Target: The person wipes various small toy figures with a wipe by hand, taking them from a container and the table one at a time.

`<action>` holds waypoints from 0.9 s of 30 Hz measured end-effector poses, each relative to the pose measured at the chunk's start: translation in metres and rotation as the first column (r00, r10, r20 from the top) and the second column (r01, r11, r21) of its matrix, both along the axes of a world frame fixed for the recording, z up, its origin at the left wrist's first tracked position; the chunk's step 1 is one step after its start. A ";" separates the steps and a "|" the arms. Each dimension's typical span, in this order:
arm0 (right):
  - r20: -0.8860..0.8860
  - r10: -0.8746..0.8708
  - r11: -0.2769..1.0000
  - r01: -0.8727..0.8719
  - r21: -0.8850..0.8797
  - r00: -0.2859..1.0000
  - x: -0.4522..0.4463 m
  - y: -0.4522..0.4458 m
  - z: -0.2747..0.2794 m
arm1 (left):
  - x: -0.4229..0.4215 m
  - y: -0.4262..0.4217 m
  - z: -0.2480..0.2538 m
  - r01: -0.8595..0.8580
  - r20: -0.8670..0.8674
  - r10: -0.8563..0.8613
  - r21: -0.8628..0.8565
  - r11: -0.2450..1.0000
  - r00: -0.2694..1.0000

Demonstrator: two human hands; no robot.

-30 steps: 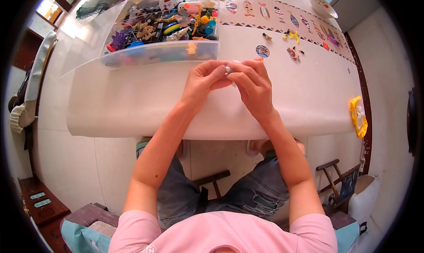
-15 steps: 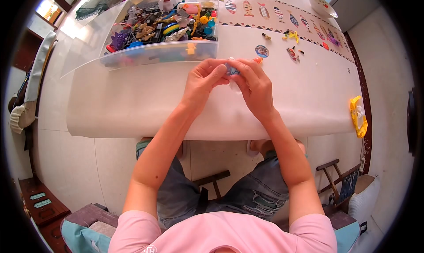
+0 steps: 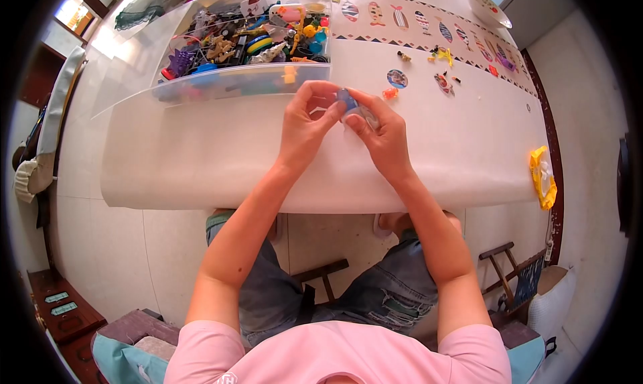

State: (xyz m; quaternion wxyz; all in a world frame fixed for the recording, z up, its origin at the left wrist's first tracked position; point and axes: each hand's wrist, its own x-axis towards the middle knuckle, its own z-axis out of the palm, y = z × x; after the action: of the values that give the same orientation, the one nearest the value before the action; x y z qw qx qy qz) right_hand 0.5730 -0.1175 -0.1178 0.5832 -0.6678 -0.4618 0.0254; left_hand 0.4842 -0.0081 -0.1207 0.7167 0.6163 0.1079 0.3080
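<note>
Above the white table, my left hand [image 3: 307, 119] pinches a small blue toy piece [image 3: 347, 101] between thumb and fingers. My right hand [image 3: 383, 131] is closed round the other side of that piece, with a thin white wipe [image 3: 368, 116] bunched in its fingers. Fingers cover much of the blue piece, so its exact kind cannot be made out. Just beyond my right fingertips lies a small orange-red toy [image 3: 390, 94]. A round picture disc [image 3: 397, 79] lies a little farther off.
A clear plastic bin [image 3: 234, 78] of mixed small toys stands at the back left. Fish-patterned paper [image 3: 429, 41] runs along the back right, with several tiny toys near it. A yellow wipes pack [image 3: 542, 177] lies at the right edge, a bowl [image 3: 489, 7] at the far right.
The blue piece has been turned and now shows a plain side. My right hand has dropped slightly, uncovering the orange-red toy, and the wipe sits higher in its fingers.
</note>
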 end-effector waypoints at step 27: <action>0.157 -0.041 0.999 0.038 0.022 0.987 -0.004 0.000 0.018 | -0.003 0.006 -0.007 0.303 0.027 -0.327 -0.452 0.839 0.945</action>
State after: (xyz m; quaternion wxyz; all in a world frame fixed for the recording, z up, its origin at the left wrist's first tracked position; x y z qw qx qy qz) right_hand 0.5689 -0.1177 -0.1000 0.5518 -0.6710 -0.4933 -0.0432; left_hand 0.4817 -0.0023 -0.1277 0.8776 0.4503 0.0918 0.1369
